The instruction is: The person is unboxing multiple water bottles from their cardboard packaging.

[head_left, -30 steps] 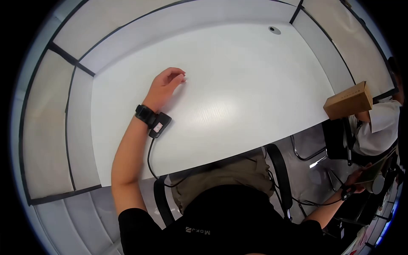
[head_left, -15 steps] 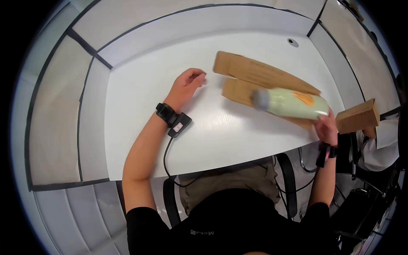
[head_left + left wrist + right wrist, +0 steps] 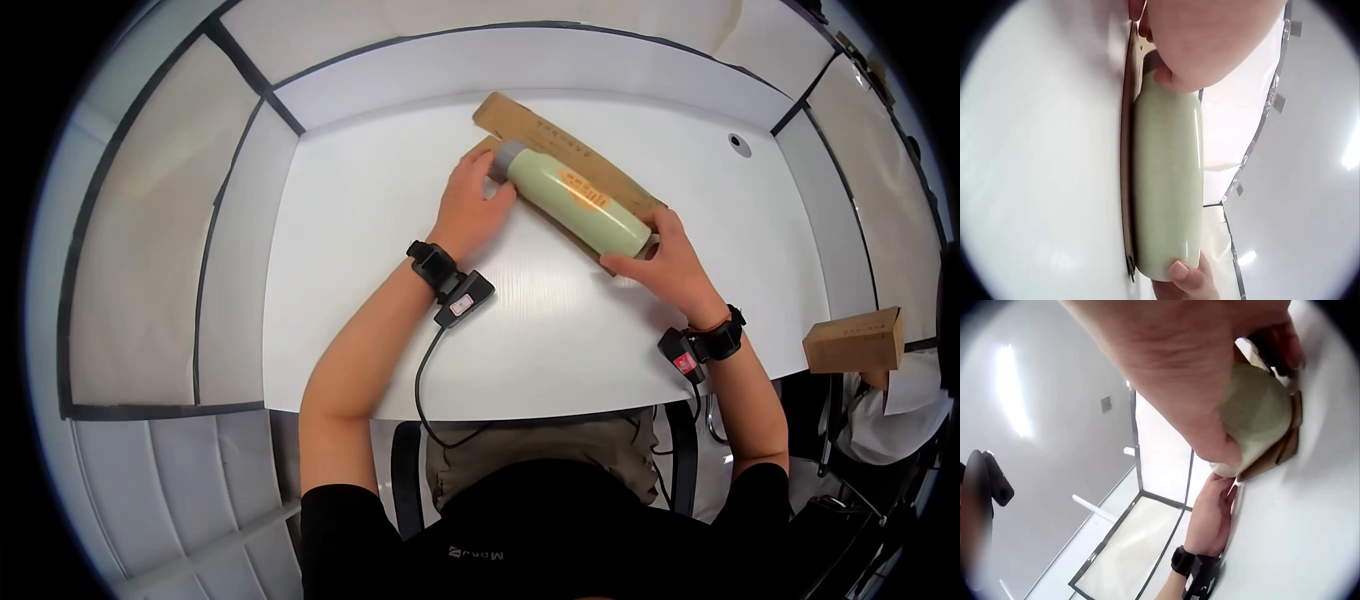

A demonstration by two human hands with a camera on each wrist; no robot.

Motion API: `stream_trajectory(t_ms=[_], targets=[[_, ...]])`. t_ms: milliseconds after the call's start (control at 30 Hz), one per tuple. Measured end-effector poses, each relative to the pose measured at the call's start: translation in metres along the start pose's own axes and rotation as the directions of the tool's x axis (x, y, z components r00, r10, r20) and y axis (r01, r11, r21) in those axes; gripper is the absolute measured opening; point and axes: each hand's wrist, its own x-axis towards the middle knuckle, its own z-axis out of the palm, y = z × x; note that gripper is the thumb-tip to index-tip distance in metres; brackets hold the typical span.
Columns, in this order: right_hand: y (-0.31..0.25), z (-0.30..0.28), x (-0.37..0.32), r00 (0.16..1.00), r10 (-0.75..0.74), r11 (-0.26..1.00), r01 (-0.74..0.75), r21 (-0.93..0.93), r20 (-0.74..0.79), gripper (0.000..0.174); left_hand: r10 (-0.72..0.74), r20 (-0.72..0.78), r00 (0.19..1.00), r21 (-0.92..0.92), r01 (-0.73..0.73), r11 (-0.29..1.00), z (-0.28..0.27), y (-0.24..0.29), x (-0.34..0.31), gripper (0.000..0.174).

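Note:
A pale green bottle [image 3: 575, 200] with a grey cap and an orange label lies on its side, slanting across a flattened brown cardboard box [image 3: 560, 145] on the white table. At the cap end, my left hand [image 3: 472, 208] has its fingers round the cap and neck. My right hand [image 3: 672, 262] grips the base end between thumb and fingers. In the left wrist view the bottle [image 3: 1169, 175] lies against the thin cardboard [image 3: 1127, 156], with right-hand fingertips at its base. The right wrist view shows the bottle's round base [image 3: 1257, 406] beside my right thumb.
White low walls edge the table [image 3: 350, 190] at the back and sides. A small brown box [image 3: 855, 342] is at the right edge, near a person in white [image 3: 895, 420]. A round cable hole [image 3: 739, 145] sits at the back right. Cables hang from both wrist cameras.
The bottle and cardboard, first absent, then held over the table's right side, have moved left to the middle. My right hand came in with them; my left hand now touches the cap end.

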Motion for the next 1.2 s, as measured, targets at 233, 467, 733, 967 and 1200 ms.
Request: stream_trajectory(t_ms=[233,467,733,967,1200], targets=[[-0.031,-0.006,0.007,0.903,-0.423,0.671,0.258,-0.695,-0.073,0.063,-0.075,0.137,0.988,-0.04,0.081,0.996,-0.012,0.023,0.0,0.046],[0.019,-0.058,0.052,0.875,0.066,0.953,-0.198,0.229,0.479,0.057,-0.071,0.152,0.986,0.092,0.057,0.994,-0.01,0.02,-0.001,0.061],[0.069,-0.068,0.061,0.928,-0.337,0.48,0.023,0.877,0.16,0.078,0.042,0.142,0.989,0.19,-0.069,0.979,-0.007,0.015,0.0,0.064],[0.07,-0.055,0.078,0.951,-0.012,0.843,0.176,0.508,-0.31,0.055,-0.003,0.103,0.995,0.196,-0.017,0.98,-0.005,0.016,0.0,0.081],[0.094,-0.063,0.11,0.934,-0.064,0.955,0.159,0.251,-0.352,0.052,0.129,0.165,0.978,0.142,-0.152,0.978,-0.006,0.008,0.003,0.087]])
